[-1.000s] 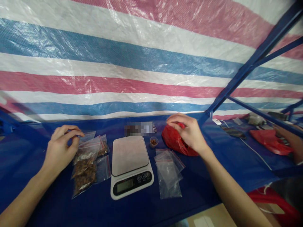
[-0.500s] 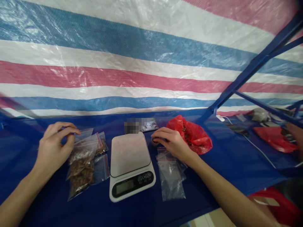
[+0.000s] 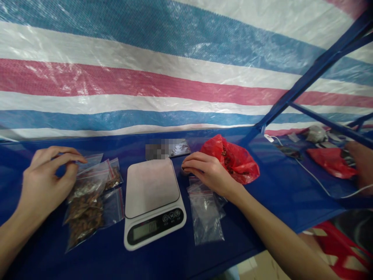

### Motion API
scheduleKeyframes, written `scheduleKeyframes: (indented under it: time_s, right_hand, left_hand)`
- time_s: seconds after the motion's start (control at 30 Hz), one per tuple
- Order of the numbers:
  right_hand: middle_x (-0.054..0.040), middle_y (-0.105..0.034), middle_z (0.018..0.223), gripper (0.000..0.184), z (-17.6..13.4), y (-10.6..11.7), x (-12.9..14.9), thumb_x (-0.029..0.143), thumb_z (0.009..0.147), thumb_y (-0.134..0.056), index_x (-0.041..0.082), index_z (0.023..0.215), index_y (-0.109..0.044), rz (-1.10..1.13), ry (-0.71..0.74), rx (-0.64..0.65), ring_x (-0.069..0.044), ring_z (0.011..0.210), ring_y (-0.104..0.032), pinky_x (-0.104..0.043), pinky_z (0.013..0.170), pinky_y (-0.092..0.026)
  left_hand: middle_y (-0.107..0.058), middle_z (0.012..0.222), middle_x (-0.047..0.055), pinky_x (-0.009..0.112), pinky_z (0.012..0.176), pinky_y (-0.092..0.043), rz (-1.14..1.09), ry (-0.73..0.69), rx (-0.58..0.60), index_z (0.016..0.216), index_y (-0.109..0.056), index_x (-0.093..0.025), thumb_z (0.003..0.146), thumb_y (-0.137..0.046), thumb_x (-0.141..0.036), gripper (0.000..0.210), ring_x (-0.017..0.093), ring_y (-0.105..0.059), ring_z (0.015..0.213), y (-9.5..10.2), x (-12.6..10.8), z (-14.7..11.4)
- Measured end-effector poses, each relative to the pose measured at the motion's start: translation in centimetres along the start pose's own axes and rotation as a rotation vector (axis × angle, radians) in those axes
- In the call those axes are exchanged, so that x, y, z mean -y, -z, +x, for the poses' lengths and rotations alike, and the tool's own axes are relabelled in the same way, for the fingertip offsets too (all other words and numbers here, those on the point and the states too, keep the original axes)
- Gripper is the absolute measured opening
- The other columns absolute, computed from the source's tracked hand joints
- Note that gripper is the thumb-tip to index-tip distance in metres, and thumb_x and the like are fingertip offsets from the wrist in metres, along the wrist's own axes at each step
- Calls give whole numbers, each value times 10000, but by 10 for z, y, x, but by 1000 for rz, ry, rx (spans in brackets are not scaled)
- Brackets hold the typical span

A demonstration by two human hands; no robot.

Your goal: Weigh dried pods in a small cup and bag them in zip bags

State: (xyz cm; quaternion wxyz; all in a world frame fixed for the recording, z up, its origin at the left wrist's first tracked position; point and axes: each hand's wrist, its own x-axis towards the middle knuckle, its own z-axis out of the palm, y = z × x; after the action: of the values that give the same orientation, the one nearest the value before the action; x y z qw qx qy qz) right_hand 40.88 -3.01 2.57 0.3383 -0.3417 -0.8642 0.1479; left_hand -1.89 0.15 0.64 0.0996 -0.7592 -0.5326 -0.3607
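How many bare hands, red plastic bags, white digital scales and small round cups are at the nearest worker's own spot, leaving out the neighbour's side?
Bare hands: 2 (left hand, right hand)
Crumpled red plastic bag: 1
White digital scale: 1
Small round cup, mostly hidden by the right hand: 1
Total: 5

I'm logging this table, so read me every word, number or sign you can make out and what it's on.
"00" on the scale display; any decimal point is too faint.
"M" on the middle button.
A power sign on the left button.
The sign on the right button and small labels below: too small to read.
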Motion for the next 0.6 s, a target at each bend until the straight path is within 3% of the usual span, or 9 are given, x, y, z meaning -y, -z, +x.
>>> scheduleKeyframes:
  time_s: [0.17,0.3,0.4,0.5,0.6]
  right_hand:
    - [-90,-758,1078,213,-1,1,3,199,1068,-551,198,1149,-748,26,-32,-34,-196,981,-716,-338,878,-601]
    - [-70,-777,1099,264,0,5,6,212,1066,-559,209,1286,-704,31,-115,-181,-179,974,-735,-324,905,-594]
    - [-46,-790,1005,234,0,9,5,211,1057,-555,215,1208,-734,11,-181,-281,-171,909,-743,-305,864,-591]
    - [-40,-792,964,201,-1,16,0,172,1024,-571,211,1077,-761,6,-167,-248,-170,862,-738,-286,798,-576]
    - [-20,-775,877,170,-3,21,-6,162,994,-601,204,1035,-761,-13,-168,-130,-144,723,-692,-255,682,-525]
  left_hand:
    - [-685,1008,72,495,1038,-467,9,-35,6,862,-677,-236,935,-501,-285,197,285,-622,1020,-2,3,-3]
    - [-689,1021,67,486,1057,-461,7,-39,0,876,-694,-228,936,-511,-274,198,279,-625,1039,-5,10,-6]
    - [-689,1030,51,467,1072,-458,19,-30,-3,894,-698,-234,929,-517,-268,188,265,-629,1038,-4,16,-7]
    - [-685,1045,50,468,1095,-447,43,-27,1,909,-688,-230,932,-512,-266,181,262,-628,1047,-1,20,-8]
    - [-684,1063,53,485,1122,-430,55,14,32,925,-686,-233,917,-513,-272,178,272,-616,1075,-1,28,-10]
